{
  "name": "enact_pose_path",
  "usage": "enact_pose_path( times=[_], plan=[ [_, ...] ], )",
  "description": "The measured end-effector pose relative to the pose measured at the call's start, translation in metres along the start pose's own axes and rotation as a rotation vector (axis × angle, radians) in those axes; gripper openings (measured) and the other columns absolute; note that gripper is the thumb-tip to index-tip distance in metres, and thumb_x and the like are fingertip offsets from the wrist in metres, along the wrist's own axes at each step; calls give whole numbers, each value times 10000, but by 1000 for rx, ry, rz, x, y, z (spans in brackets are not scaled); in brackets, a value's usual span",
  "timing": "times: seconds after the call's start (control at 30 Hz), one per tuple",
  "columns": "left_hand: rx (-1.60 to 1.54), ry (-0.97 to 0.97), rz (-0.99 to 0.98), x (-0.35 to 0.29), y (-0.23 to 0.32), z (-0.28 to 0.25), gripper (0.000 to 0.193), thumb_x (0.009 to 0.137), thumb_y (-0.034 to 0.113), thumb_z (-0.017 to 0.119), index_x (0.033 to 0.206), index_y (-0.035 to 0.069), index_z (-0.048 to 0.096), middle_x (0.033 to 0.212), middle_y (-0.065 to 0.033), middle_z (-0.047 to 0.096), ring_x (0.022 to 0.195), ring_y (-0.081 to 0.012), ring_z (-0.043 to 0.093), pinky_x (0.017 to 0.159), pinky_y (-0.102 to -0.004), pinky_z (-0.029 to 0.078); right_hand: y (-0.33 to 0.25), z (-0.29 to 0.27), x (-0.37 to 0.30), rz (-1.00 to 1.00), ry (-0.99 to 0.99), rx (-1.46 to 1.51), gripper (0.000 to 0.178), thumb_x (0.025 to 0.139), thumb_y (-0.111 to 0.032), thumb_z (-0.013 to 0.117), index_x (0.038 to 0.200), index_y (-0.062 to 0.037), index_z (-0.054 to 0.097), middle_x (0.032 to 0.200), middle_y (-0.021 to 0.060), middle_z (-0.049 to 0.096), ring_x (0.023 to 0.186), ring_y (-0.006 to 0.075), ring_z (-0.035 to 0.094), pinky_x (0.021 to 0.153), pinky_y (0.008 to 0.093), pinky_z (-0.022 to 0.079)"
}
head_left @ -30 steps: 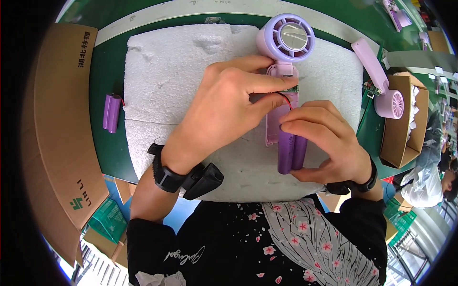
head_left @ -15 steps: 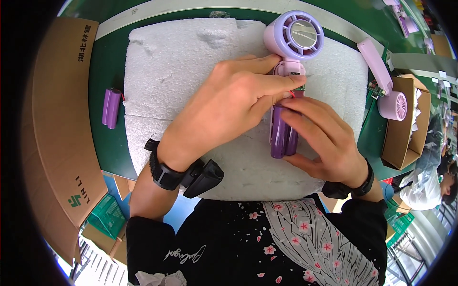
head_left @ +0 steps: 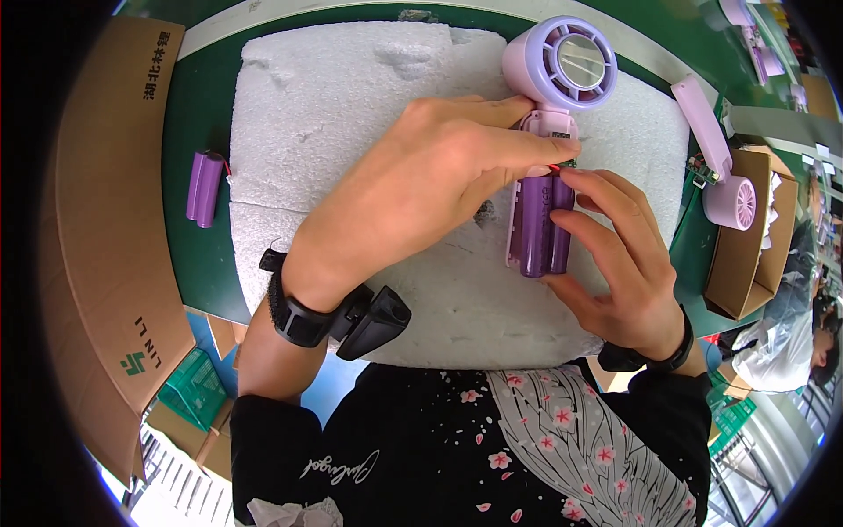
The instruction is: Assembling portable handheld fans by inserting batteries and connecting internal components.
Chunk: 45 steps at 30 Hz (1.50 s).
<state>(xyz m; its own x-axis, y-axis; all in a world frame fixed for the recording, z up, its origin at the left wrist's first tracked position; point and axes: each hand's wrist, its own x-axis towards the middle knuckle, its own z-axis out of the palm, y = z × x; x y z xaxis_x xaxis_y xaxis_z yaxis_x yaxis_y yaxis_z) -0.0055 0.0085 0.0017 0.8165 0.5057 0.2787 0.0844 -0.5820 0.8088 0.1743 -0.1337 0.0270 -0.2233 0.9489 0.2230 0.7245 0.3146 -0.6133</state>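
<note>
A lilac handheld fan (head_left: 525,68) with a round, mirror-centred head lies on a white foam block, its pink handle shell (head_left: 551,119) uncovered. My left hand (head_left: 430,167) grips the upper handle, with thumb and index finger closed by the small green circuit board and red wire. Two joined purple battery cells (head_left: 536,230) sit lengthwise at the handle's lower shell. My right hand (head_left: 632,263) is closed around them from the right, fingertips at their upper end and side, thumb at the bottom end. My fingers hide part of the board and wiring.
Another purple battery pack (head_left: 205,189) lies left of the foam block (head_left: 351,114) on the green table. To the right are a pink fan with its handle opened (head_left: 731,200) and a small carton (head_left: 746,263). A large cardboard box (head_left: 105,220) stands at the left.
The fan and battery cells have shifted slightly right and up with both hands. The cells now line up more closely with the handle shell, and my right fingers have moved along them.
</note>
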Motion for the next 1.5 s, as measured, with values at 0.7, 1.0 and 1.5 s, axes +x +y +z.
enact_pose_path(
  times=[0.7, 1.0, 1.5],
  plan=[
    [-18, -67, -100, 0, 8, -5, 436, 740, 64, 811, 1165, 75, 713, 1168, -175, 691, 1119, -358, 652, 991, -377, 511, -5, 7, 5, 178, 52, 44, 583, 512, 55, 859, 1050, -3, 643, 1295, 184, 561, 1134, 337, 603, 910, 390, 533],
    [-131, -64, -170, 0, 5, 0, 529, 676, 77, 855, 1185, 101, 711, 1198, -154, 687, 1198, -323, 618, 1007, -376, 500, 1, 6, 6, 164, 59, 78, 585, 518, 18, 886, 1028, -53, 608, 1218, 155, 557, 1082, 314, 607, 888, 373, 522],
    [-247, -104, -333, 11, 12, -1, 532, 677, 2, 835, 1186, 56, 691, 1195, -173, 683, 1057, -244, 690, 915, -317, 541, 14, -3, 18, 228, -6, 192, 764, 495, -14, 914, 1171, -64, 563, 1232, 145, 533, 1076, 280, 597, 877, 344, 517]
  ],
)
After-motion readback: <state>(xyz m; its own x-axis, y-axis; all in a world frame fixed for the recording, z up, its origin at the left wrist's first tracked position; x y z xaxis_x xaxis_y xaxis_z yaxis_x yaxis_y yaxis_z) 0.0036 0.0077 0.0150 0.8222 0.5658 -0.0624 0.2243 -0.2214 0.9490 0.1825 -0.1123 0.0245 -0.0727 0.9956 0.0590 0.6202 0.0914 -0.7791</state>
